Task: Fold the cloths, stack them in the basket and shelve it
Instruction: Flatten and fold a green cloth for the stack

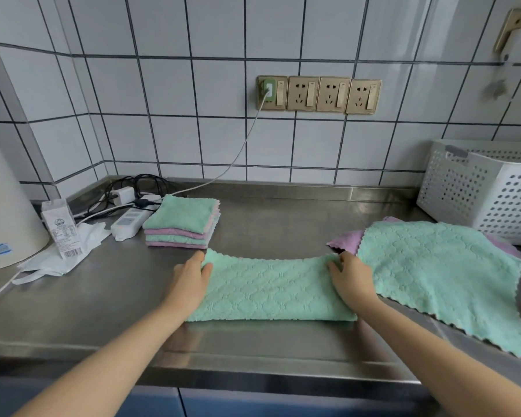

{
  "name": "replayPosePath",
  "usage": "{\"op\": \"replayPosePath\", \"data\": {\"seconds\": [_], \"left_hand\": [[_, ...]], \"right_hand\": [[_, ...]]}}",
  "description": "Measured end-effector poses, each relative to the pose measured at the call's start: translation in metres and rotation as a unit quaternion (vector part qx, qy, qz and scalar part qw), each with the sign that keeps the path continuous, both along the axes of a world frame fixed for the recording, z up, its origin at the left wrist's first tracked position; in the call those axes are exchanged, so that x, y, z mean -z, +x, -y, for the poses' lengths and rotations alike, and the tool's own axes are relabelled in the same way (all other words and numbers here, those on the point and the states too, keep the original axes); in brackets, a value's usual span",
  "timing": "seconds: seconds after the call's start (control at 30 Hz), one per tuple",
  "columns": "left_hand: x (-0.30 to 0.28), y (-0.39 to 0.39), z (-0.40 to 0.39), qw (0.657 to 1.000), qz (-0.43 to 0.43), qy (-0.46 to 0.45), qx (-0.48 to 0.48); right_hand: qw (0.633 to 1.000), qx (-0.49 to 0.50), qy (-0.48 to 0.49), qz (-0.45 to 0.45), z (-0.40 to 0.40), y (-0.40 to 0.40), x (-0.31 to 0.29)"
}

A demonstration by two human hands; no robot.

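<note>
- Green cloth [271,291] folded in half, flat on tabletop [283,227], long axis left-right, fold edge toward me.
- My left hand [190,279] pinches its far-left corner; right hand [351,279] grips the far-right corner.
- Folded stack [182,222] back-left; unfolded cloths [442,272] right; basket [481,188] far right.

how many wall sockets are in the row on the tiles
4, side by side on the tiled wall: the leftmost socket has a green charger plugged in, then the second socket, third socket and rightmost socket. A separate outlet sits at the upper right edge.
</note>
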State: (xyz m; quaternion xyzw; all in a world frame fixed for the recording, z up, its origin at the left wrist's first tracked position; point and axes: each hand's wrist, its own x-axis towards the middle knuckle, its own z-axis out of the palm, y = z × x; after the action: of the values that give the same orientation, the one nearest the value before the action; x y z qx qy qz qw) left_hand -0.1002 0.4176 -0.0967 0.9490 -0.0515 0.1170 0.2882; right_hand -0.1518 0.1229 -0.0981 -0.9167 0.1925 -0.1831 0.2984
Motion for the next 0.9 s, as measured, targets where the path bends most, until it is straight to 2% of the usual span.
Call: {"op": "replayPosePath", "data": {"seconds": [0.23, 0.37, 0.4, 0.47, 0.5, 0.53, 0.6, 0.67, 0.77, 0.9], "left_hand": [[-0.006, 0.0, 0.006, 0.998, -0.021, 0.046, -0.045], [-0.01, 0.002, 0.004, 0.997, -0.056, -0.009, -0.046], [-0.012, -0.001, 0.001, 0.997, -0.048, 0.006, -0.051], [-0.017, -0.01, 0.002, 0.99, 0.052, 0.12, -0.045], [-0.019, -0.018, 0.007, 0.982, 0.121, 0.144, -0.018], [-0.021, -0.029, 0.015, 0.979, 0.15, 0.132, 0.035], [-0.024, -0.054, 0.036, 0.979, 0.097, 0.068, 0.167], [-0.017, -0.074, 0.053, 0.963, 0.0, 0.112, 0.245], [-0.001, -0.087, 0.051, 0.94, -0.087, 0.223, 0.243], [0.001, -0.086, 0.03, 0.934, -0.126, 0.237, 0.235]], "right_hand": [[0.999, 0.015, -0.028, -0.01, -0.002, 0.002, 0.002], [0.999, -0.003, 0.014, -0.045, -0.004, -0.006, -0.013], [0.998, -0.012, 0.003, -0.055, -0.007, -0.012, -0.019], [0.991, -0.029, -0.124, -0.044, -0.014, -0.026, -0.026], [0.977, -0.042, -0.211, -0.017, -0.019, -0.033, -0.027], [0.963, -0.076, -0.258, 0.026, -0.027, -0.039, -0.025], [0.95, -0.185, -0.245, 0.049, -0.042, -0.046, -0.016], [0.939, -0.275, -0.205, -0.013, -0.054, -0.053, -0.005], [0.921, -0.304, -0.227, -0.087, -0.052, -0.06, 0.009], [0.909, -0.315, -0.236, -0.139, -0.034, -0.071, 0.006]]}}
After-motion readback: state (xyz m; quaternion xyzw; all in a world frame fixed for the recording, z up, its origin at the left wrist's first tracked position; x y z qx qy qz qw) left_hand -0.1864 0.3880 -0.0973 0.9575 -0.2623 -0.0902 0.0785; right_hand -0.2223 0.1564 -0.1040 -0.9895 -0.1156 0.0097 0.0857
